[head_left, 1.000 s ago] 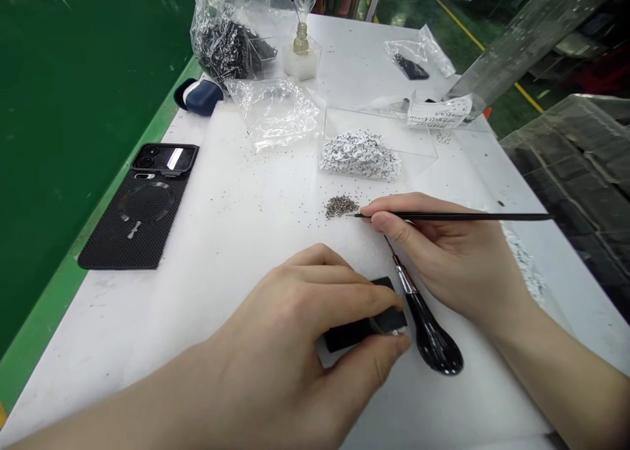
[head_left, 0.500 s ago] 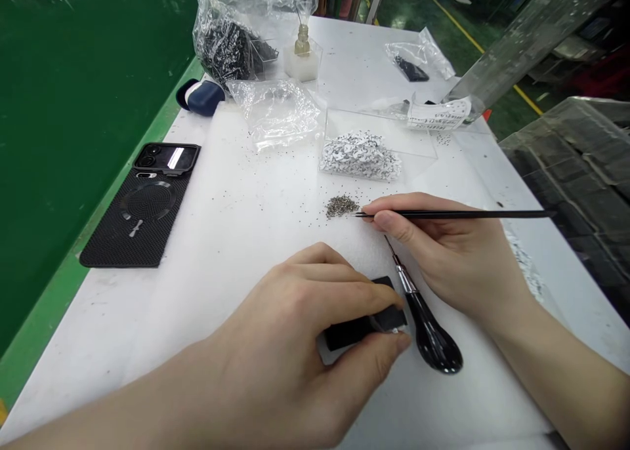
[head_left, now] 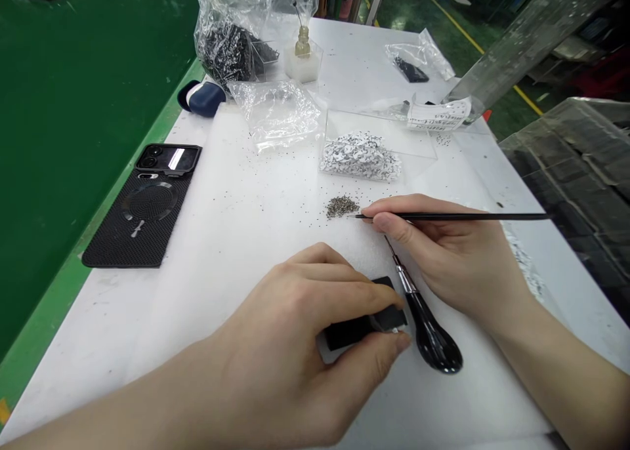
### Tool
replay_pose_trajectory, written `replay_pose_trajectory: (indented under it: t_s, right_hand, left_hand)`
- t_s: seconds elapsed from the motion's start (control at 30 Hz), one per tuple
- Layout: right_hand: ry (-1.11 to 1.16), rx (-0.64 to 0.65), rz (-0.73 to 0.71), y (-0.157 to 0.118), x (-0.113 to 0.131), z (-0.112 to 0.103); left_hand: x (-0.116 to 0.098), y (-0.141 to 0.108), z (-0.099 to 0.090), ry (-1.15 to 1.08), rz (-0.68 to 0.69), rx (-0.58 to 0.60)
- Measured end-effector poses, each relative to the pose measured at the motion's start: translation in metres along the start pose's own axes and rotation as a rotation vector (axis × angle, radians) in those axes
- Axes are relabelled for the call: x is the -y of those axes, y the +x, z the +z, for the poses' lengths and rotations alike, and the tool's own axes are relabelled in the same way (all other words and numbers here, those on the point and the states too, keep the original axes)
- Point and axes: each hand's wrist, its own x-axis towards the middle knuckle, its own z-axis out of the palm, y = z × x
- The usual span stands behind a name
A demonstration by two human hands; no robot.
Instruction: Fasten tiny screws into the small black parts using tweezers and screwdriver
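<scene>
My left hand (head_left: 315, 332) grips a small black block (head_left: 347, 334) between thumb and fingers, low on the white foam sheet (head_left: 236, 240). Much of the block is hidden under the fingers. In a pinch, my right hand (head_left: 443, 253) holds a thin black stick tool (head_left: 472, 216), its fine tip pointing left at a pile of tiny metallic pieces (head_left: 342, 206). Between the two hands lies an awl with a glossy black handle (head_left: 436, 338). A clear tray of small white pieces (head_left: 361, 156) stands behind the pile.
To the left lies a phone (head_left: 167, 158) on a black textured pad (head_left: 132, 224). Farther back are a blue case (head_left: 204, 99), a plastic bag of black parts (head_left: 229, 50), a small glass bottle (head_left: 302, 41) and another bag (head_left: 420, 56). Tiny bits are scattered around the pile.
</scene>
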Motion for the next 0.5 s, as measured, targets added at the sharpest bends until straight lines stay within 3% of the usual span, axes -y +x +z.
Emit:
replay_pose_trajectory:
  t_s: [0.5]
  right_hand:
    - [0.023, 0.027, 0.006, -0.0023, -0.0012, -0.0007]
  left_hand:
    - [0.0008, -0.0023, 0.0010, 0.003, 0.020, 0.003]
